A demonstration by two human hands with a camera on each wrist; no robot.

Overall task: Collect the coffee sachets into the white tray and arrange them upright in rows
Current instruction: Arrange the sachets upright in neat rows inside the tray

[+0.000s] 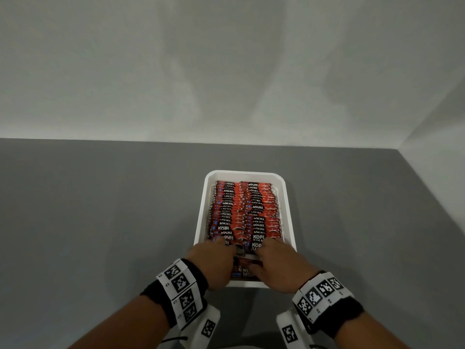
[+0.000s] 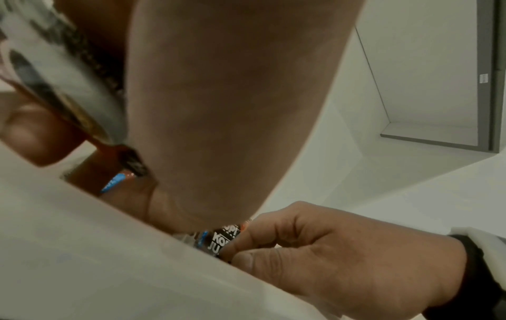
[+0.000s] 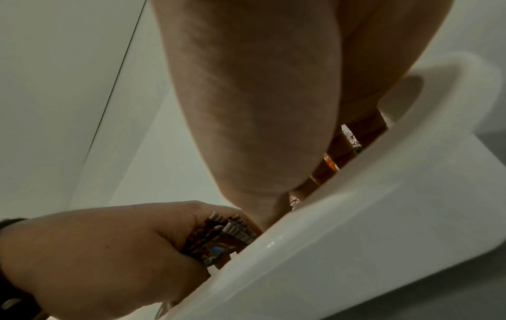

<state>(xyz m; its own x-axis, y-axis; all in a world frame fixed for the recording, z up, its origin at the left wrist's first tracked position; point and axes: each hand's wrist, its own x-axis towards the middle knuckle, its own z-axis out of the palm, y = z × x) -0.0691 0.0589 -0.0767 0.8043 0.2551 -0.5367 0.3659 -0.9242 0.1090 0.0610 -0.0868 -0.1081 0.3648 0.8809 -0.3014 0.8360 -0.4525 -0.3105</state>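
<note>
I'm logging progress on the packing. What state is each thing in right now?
White tray: on the grey table, nearly full.
Coffee sachets: upright in two rows.
Left hand: gripping sachets at the near end.
Right hand: gripping sachets at the near end.

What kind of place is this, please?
Probably a bare recording booth, not a kitchen: plain white walls, a grey table, and only a tray of sachets.

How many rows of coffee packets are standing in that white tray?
2 rows: a left row and a right row, side by side in the tray. Both hands hide the near end.
</note>
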